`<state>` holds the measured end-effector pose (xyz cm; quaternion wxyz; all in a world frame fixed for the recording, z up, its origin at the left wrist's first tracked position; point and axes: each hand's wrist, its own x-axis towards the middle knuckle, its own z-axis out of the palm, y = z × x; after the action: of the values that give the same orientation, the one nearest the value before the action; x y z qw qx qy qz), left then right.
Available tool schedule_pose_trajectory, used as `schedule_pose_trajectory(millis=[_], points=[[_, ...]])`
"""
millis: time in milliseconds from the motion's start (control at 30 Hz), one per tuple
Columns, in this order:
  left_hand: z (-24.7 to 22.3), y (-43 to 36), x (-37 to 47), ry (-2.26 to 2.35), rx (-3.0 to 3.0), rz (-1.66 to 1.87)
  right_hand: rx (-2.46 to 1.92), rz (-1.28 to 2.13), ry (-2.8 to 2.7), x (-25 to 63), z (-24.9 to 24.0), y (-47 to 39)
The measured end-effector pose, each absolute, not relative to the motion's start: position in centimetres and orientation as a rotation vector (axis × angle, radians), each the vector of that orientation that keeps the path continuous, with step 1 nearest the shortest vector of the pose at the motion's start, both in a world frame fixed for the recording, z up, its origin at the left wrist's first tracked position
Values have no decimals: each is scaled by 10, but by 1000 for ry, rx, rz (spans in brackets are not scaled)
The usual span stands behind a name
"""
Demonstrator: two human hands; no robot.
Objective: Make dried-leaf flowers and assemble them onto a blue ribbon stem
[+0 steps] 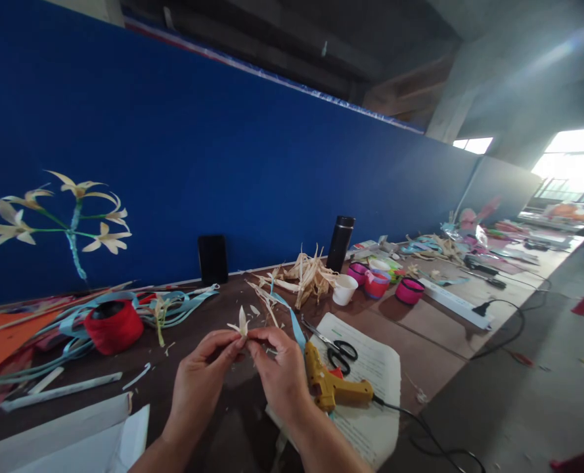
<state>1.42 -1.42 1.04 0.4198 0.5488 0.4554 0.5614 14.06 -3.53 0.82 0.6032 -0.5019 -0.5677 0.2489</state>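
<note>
A small cream-coloured flower (243,323) with pointed petals stands upright between my fingertips above the dark table. My left hand (203,374) pinches its base from the left. From the right, my right hand (280,368) pinches the same base, its thumb and forefinger meeting the other hand's. The underside of the flower is hidden by the fingers. Just right of my right hand lies a yellow glue gun (343,389) on a printed sheet (383,361), with black-handled scissors (339,355) beside it.
Dried husks (311,276), a white cup (343,290) and a black bottle (341,243) stand behind. At left are a red ribbon roll (113,326), blue strips and a made flower stem (75,246) before the blue partition (252,151). A power strip (454,303) lies right.
</note>
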Motion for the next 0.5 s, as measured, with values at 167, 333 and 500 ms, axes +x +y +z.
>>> schedule_pose_trajectory(millis=[167, 333, 500], points=[[11, -13, 14, 1122, 1316, 1351, -1155, 631, -1270, 140, 4, -32], [12, -12, 13, 1082, 1293, 1298, -1052, 847, -1143, 141, 3, -28], [17, -12, 11, 1094, 1355, 1246, -994, 952, -1085, 140, 10, -30]])
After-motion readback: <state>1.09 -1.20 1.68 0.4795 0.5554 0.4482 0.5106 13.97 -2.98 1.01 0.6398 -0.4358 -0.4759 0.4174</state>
